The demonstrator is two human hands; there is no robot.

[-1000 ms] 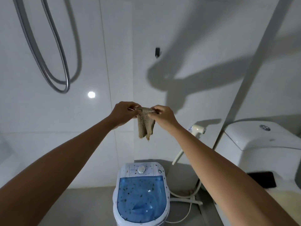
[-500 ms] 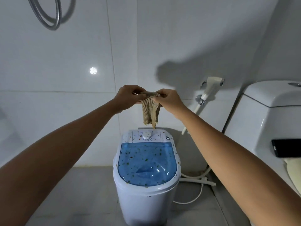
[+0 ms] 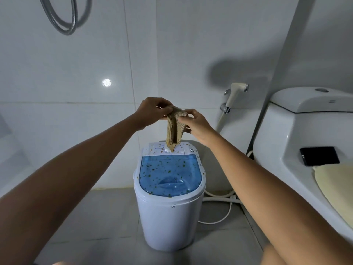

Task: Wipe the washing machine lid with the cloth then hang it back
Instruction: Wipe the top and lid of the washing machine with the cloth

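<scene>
A small white washing machine [image 3: 170, 222] stands on the floor in the middle. Its blue see-through lid [image 3: 169, 175] is dotted with brown and green specks. Above its white control panel I hold a tan ribbed cloth [image 3: 174, 131], bunched and hanging down to the dial. My left hand [image 3: 152, 114] pinches the cloth's top edge. My right hand [image 3: 196, 125] grips the cloth from the right side. Both hands are above the back of the machine, clear of the lid.
A white toilet [image 3: 298, 142] stands at the right with a black phone [image 3: 319, 155] and a pale yellow cloth [image 3: 336, 188] on it. A bidet sprayer [image 3: 236, 93] hangs on the wall. A metal shower hose [image 3: 63, 20] loops at top left. White cables lie on the floor.
My view has tilted down from the wall to the machine. Both hands have come down with the cloth, from high against the wall to just above the control panel.
</scene>
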